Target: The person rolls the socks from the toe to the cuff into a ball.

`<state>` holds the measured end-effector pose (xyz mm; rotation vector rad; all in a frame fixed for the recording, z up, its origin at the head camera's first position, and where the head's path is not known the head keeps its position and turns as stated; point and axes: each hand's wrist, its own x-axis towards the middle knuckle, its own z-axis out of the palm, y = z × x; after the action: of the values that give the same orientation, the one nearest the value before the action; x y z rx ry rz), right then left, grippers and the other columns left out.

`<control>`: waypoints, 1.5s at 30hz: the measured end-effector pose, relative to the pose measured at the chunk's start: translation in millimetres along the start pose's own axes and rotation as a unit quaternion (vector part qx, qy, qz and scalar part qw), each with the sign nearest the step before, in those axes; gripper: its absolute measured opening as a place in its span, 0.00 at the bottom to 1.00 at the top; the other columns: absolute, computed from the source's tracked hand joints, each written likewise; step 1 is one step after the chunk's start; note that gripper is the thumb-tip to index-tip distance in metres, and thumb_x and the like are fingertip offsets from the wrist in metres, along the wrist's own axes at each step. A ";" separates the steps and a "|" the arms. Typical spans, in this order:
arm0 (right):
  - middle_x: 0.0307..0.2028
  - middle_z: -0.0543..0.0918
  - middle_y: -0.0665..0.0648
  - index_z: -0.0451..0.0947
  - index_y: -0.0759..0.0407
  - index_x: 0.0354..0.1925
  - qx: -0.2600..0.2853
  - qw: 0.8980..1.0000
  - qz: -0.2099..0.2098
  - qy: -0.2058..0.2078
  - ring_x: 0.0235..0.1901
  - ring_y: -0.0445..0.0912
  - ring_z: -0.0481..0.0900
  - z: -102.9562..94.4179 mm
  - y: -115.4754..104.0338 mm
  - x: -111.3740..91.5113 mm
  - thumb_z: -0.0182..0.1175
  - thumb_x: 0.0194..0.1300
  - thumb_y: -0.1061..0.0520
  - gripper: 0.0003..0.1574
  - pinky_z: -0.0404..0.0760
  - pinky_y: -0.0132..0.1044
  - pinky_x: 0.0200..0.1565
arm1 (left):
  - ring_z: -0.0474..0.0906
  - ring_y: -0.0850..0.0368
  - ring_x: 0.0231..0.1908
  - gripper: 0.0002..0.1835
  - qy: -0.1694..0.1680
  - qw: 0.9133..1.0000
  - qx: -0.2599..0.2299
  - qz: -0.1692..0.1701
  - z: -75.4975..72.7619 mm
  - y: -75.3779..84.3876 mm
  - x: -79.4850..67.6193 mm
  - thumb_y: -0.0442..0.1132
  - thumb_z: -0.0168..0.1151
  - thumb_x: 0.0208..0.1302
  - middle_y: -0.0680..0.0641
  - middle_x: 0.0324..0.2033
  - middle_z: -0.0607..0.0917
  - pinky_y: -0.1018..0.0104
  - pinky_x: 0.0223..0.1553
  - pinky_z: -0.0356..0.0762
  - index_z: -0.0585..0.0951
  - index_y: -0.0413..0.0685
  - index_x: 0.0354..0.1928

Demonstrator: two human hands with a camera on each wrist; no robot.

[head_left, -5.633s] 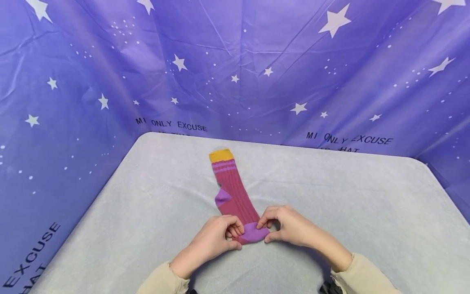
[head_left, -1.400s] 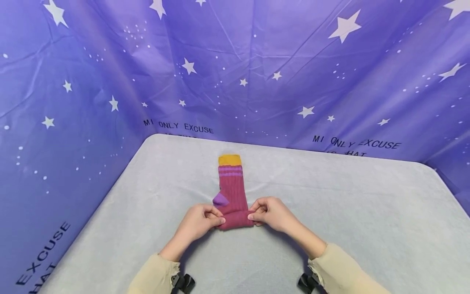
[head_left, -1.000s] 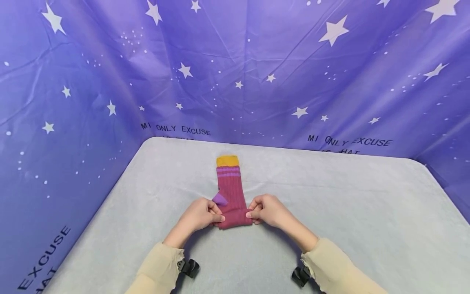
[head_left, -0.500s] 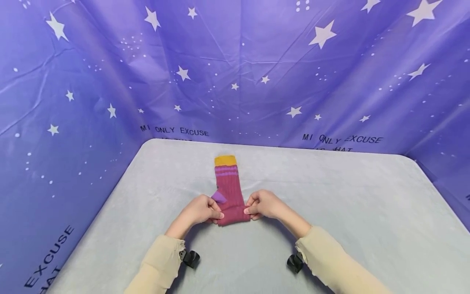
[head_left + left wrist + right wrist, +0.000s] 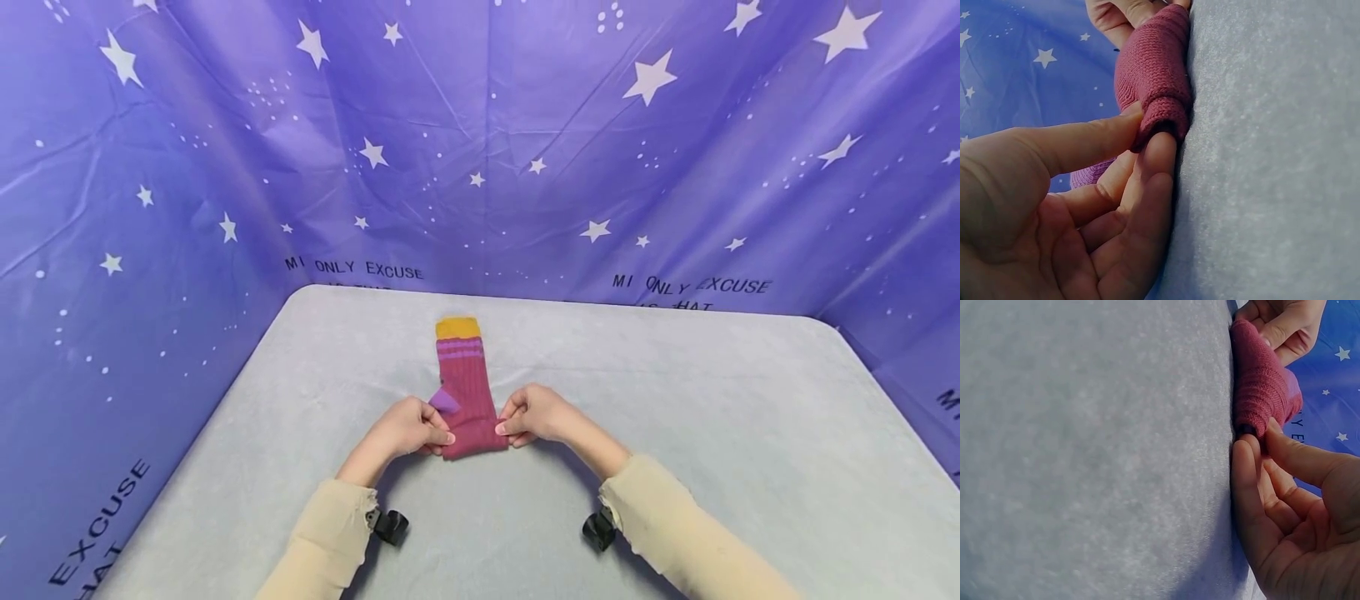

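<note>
We have one sock (image 5: 471, 387) on the counter (image 5: 720, 433), laid lengthwise between the two arms, its yellow cuff (image 5: 457, 327) toward the far edge and its near end turned up into a thick roll (image 5: 476, 437).

Hands: both are gripping. The left hand (image 5: 408, 429) pinches the left end of the roll between thumb and fingers; the right hand (image 5: 542, 414) does the same at the right end. In both wrist views the thumb lies on one side of the cloth and fingertips on the other, close to the counter surface.

Done: we judge that the toe part is taken up, since no toe shows and the left wrist view gives layered cloth at the roll's end. How many turns it holds we cannot tell.

Left: the leg lies flat beyond the roll, with the two purple stripes (image 5: 460, 348) and the cuff untouched. The purple heel patch (image 5: 444, 401) sticks out on the left side, just above the left hand, not yet taken into the roll. By our estimate the work in hand is part-way along, with more of the visible length flat than rolled.
</note>
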<state>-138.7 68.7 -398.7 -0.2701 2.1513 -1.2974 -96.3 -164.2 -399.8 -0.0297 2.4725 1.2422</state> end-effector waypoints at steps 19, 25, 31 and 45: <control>0.20 0.77 0.48 0.78 0.58 0.27 -0.166 0.967 -0.161 0.104 0.21 0.37 0.71 12.5 3.5 -19.5 0.71 0.55 0.65 0.10 0.72 0.27 0.25 | 0.68 0.67 0.21 0.15 0.106 0.971 0.159 0.146 13.2 5.2 -23.6 0.34 0.72 0.53 0.59 0.17 0.75 0.74 0.25 0.67 0.74 0.55 0.21; 0.25 0.84 0.48 0.85 0.57 0.27 -0.244 0.931 -0.237 0.136 0.24 0.32 0.75 14.9 3.8 -26.6 0.71 0.54 0.65 0.05 0.77 0.25 0.30 | 0.71 0.68 0.25 0.12 0.113 0.961 0.173 0.183 19.5 8.7 -26.6 0.28 0.68 0.52 0.57 0.23 0.78 0.76 0.28 0.71 0.77 0.53 0.24; 0.31 0.86 0.51 0.87 0.59 0.34 -0.277 0.910 -0.276 0.137 0.29 0.39 0.82 13.4 5.7 -30.8 0.75 0.51 0.62 0.09 0.81 0.28 0.35 | 0.74 0.66 0.28 0.13 0.107 0.961 0.176 0.185 19.1 7.8 -28.2 0.35 0.77 0.50 0.57 0.26 0.79 0.75 0.31 0.73 0.78 0.53 0.28; 0.34 0.82 0.51 0.81 0.58 0.39 -0.295 0.901 -0.301 0.103 0.34 0.40 0.78 6.5 12.0 -16.5 0.79 0.46 0.58 0.21 0.81 0.31 0.40 | 0.75 0.62 0.32 0.14 0.132 0.959 0.166 0.189 17.1 2.6 -17.9 0.35 0.75 0.50 0.55 0.31 0.78 0.72 0.33 0.74 0.77 0.52 0.33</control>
<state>-120.2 77.5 -404.6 -1.1682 2.7323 -0.9462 -74.7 -151.9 -401.1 0.4076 2.9946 0.9897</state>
